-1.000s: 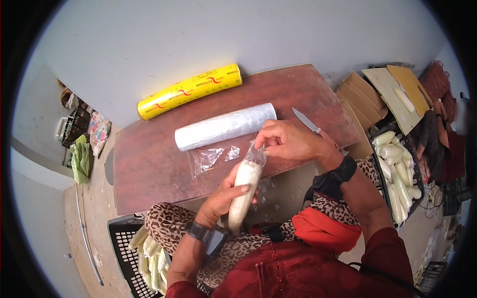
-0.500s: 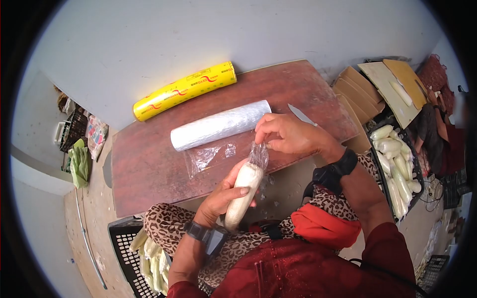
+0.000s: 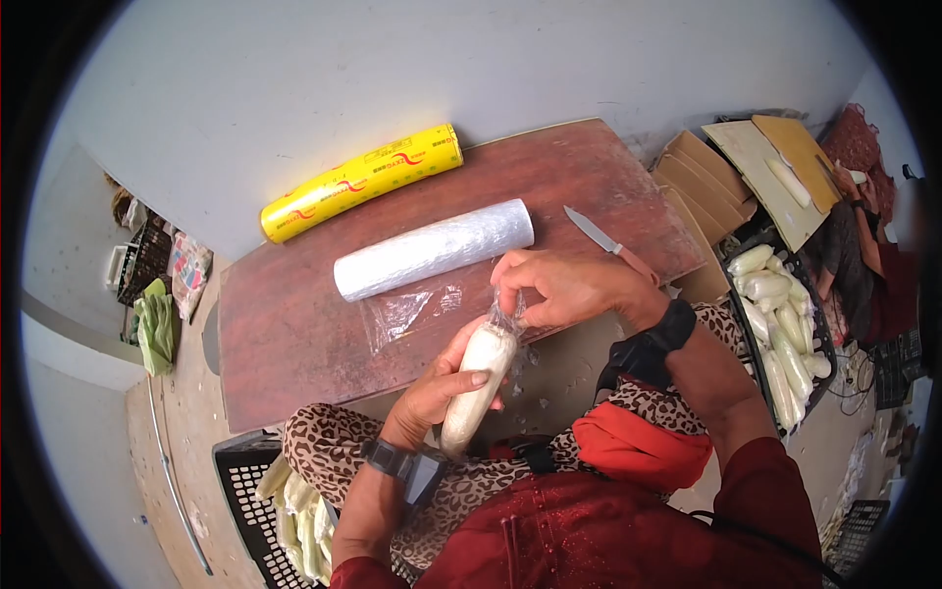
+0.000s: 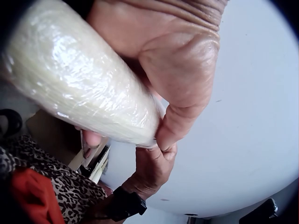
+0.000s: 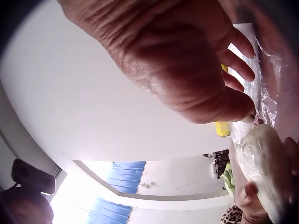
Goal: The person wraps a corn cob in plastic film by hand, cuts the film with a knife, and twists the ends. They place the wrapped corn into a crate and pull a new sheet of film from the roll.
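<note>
A long pale vegetable (image 3: 479, 386) in clear film is gripped by my left hand (image 3: 438, 391), thumb across its front. My right hand (image 3: 579, 287) pinches the gathered film (image 3: 505, 312) at its upper end. In the left wrist view the wrapped vegetable (image 4: 88, 79) looks shiny and tightly covered. The right wrist view shows my right hand (image 5: 182, 65) with its thumb at the film by the vegetable's end (image 5: 264, 158). Behind the hands, a roll of clear film (image 3: 434, 249) lies on the table (image 3: 285, 344), with a loose sheet (image 3: 402, 314) in front of it.
At the table's back is a yellow roll (image 3: 363, 182); a knife (image 3: 594, 232) lies to the right. Crates of pale vegetables stand at right (image 3: 832, 365) and lower left (image 3: 240, 481). Cardboard (image 3: 702, 187) is beside the table. Another person's arm (image 3: 868, 236) shows far right.
The loose film above the vegetable is gathered shorter, and my right hand has come down closer to the vegetable's end. My left hand keeps its grip.
</note>
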`<action>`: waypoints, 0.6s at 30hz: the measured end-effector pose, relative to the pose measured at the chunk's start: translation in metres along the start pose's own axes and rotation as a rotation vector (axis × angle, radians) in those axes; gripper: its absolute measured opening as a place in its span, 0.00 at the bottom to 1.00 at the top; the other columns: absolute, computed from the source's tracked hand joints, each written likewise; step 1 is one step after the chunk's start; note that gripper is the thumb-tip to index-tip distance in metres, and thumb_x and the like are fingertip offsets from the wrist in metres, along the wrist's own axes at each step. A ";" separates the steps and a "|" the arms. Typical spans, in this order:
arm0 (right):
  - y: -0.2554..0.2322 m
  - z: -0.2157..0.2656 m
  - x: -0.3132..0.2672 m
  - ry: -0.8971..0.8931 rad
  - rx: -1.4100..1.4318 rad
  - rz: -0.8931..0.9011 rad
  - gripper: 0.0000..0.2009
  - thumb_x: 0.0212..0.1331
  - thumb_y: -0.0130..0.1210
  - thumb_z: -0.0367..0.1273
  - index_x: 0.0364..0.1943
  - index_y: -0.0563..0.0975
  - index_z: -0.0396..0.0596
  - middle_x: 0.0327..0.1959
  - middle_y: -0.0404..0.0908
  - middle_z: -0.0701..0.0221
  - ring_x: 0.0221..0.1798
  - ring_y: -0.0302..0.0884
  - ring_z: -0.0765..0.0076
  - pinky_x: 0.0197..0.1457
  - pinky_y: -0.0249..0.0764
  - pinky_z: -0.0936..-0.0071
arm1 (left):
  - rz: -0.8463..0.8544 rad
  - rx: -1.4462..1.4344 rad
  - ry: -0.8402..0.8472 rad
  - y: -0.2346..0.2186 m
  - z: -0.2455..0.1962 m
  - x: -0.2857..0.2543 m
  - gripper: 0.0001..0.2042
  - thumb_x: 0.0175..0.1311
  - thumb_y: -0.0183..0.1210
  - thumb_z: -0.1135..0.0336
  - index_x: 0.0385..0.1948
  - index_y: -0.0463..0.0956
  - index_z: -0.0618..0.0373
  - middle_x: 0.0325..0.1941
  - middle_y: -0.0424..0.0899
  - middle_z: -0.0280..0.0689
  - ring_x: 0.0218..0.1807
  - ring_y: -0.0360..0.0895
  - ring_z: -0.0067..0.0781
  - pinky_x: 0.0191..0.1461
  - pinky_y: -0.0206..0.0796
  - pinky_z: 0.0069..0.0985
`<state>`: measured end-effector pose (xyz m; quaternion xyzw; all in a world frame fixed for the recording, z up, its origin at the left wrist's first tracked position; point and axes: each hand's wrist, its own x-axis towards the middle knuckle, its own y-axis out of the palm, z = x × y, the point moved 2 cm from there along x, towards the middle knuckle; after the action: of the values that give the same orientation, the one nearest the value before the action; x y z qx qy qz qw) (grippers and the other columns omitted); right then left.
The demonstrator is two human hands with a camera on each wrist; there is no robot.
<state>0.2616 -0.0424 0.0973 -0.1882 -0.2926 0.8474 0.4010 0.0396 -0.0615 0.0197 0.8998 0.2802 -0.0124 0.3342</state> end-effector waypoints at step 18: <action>-0.025 -0.023 -0.004 0.000 0.302 -0.316 0.07 0.53 0.59 0.29 0.34 0.78 0.42 0.44 0.78 0.68 0.48 0.74 0.73 0.50 0.71 0.72 | -0.056 0.012 0.041 -0.003 0.001 0.001 0.43 0.55 0.64 0.65 0.72 0.48 0.45 0.41 0.77 0.44 0.38 0.79 0.38 0.40 0.77 0.34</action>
<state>0.2911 -0.0250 0.0959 -0.0780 -0.1882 0.8081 0.5526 0.0391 -0.0594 0.0165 0.8937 0.3120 -0.0048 0.3225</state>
